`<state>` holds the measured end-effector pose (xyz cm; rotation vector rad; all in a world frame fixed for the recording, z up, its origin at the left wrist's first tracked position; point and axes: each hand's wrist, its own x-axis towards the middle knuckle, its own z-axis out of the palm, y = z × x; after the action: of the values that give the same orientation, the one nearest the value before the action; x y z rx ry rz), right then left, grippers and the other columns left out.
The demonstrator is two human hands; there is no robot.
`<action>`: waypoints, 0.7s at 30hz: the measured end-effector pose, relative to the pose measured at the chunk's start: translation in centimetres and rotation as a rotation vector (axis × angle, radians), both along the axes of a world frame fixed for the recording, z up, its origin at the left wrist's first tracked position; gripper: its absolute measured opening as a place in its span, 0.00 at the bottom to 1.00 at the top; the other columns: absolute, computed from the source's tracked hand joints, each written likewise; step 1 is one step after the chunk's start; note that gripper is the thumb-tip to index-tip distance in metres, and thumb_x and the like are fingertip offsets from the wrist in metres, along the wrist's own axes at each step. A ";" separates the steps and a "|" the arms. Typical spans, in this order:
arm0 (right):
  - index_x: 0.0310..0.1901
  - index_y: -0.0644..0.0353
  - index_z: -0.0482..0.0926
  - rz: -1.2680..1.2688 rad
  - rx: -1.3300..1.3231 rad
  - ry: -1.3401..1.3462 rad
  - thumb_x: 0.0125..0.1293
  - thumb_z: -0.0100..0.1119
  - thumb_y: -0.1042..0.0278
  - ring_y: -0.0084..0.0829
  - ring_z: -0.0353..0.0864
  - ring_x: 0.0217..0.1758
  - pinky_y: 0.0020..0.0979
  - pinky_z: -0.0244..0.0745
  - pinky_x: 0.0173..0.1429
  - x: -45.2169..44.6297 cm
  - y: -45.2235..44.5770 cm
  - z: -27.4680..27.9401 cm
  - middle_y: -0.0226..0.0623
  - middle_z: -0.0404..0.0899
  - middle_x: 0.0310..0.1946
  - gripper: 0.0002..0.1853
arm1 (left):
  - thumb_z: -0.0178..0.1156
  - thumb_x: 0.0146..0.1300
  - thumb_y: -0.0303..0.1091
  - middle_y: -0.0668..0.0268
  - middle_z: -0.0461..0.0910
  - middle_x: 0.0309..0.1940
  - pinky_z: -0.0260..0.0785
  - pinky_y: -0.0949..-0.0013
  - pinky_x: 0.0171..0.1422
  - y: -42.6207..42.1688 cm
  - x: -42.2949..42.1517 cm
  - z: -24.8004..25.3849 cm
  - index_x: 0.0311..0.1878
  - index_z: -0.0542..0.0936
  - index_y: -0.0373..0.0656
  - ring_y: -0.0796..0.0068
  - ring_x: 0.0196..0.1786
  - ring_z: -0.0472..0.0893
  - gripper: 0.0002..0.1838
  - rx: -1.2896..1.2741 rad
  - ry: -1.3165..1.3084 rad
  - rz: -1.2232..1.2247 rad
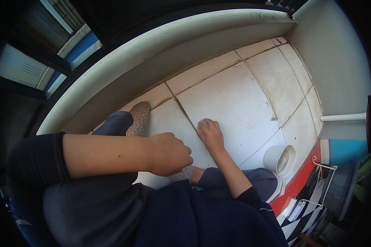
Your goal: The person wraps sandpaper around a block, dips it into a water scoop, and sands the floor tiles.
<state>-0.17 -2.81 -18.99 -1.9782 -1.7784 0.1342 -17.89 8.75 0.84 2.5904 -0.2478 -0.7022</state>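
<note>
My right hand (211, 136) rests on the white tiled floor (235, 99), its fingers curled around a small blue-grey piece (203, 123). Most of that piece is covered by the fingers, so its kind does not show. It sits close to a dark, dirty grout line (185, 111). My left hand (169, 154) is closed in a fist above the floor, nearer to me, over the sock-covered feet. Its fingertips are turned under, and whatever they hold, if anything, is hidden. A white dipper (274, 159) with a long handle stands at the right, beside my knee.
A low curved ledge (152, 53) borders the tiles at the back. On the right are a grey wall (334, 53), a white pipe (344, 117), a red strip (299, 181) and a white wire rack (327, 185). Dark metal bars (66, 61) stand at the upper left.
</note>
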 end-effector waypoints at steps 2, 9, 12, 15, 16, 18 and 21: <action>0.43 0.57 0.82 -0.014 0.011 0.026 0.51 0.65 0.73 0.39 0.74 0.46 0.33 0.79 0.44 -0.1 0.6 -0.1 0.38 0.76 0.46 0.15 | 0.55 0.64 0.42 0.64 0.77 0.35 0.72 0.60 0.42 -0.1 0.5 0.3 0.39 0.77 0.44 0.63 0.41 0.80 0.11 -0.012 0.000 -0.025; 0.41 0.57 0.82 0.042 -0.022 -0.071 0.50 0.64 0.74 0.38 0.73 0.47 0.32 0.80 0.41 0.1 -3.0 0.0 0.37 0.76 0.46 0.14 | 0.57 0.62 0.39 0.61 0.80 0.38 0.73 0.59 0.47 0.5 -0.4 0.5 0.41 0.81 0.43 0.60 0.44 0.81 0.11 -0.016 0.053 0.040; 0.41 0.57 0.83 0.028 0.050 -0.060 0.48 0.64 0.75 0.37 0.72 0.47 0.30 0.81 0.38 -0.4 0.4 -0.5 0.37 0.75 0.45 0.15 | 0.57 0.62 0.39 0.62 0.80 0.38 0.73 0.59 0.47 0.1 -0.1 0.5 0.41 0.80 0.44 0.60 0.43 0.81 0.11 -0.017 0.057 0.028; 0.41 0.57 0.83 0.033 0.013 -0.087 0.48 0.64 0.75 0.37 0.72 0.47 0.30 0.81 0.37 -0.5 0.2 -0.4 0.37 0.75 0.45 0.15 | 0.57 0.62 0.39 0.62 0.80 0.38 0.73 0.59 0.47 0.3 0.1 0.8 0.41 0.80 0.43 0.60 0.43 0.81 0.11 -0.012 0.008 0.013; 0.41 0.57 0.83 0.048 0.019 -0.095 0.48 0.64 0.75 0.37 0.72 0.46 0.30 0.80 0.37 -0.3 -0.9 -0.1 0.37 0.75 0.45 0.14 | 0.56 0.62 0.39 0.62 0.80 0.38 0.73 0.59 0.47 0.4 0.0 0.9 0.41 0.80 0.43 0.60 0.43 0.81 0.11 -0.018 -0.007 0.022; 0.40 0.58 0.83 0.056 0.015 -0.119 0.48 0.64 0.75 0.37 0.72 0.46 0.30 0.80 0.37 0.0 -2.7 0.1 0.37 0.76 0.45 0.14 | 0.56 0.62 0.38 0.61 0.80 0.38 0.73 0.59 0.47 0.7 -0.3 0.7 0.41 0.80 0.43 0.60 0.43 0.81 0.11 -0.030 -0.027 0.037; 0.40 0.59 0.82 0.071 0.014 -0.140 0.49 0.63 0.75 0.37 0.72 0.45 0.30 0.80 0.37 -0.3 -2.2 0.2 0.37 0.76 0.44 0.14 | 0.56 0.62 0.38 0.62 0.80 0.38 0.73 0.59 0.47 0.5 -0.7 0.3 0.41 0.80 0.44 0.60 0.43 0.82 0.10 -0.012 0.060 0.046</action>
<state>-0.51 -5.04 -18.79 -1.9579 -1.9327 0.0063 -18.60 9.28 1.15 2.5506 -0.1728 -0.7580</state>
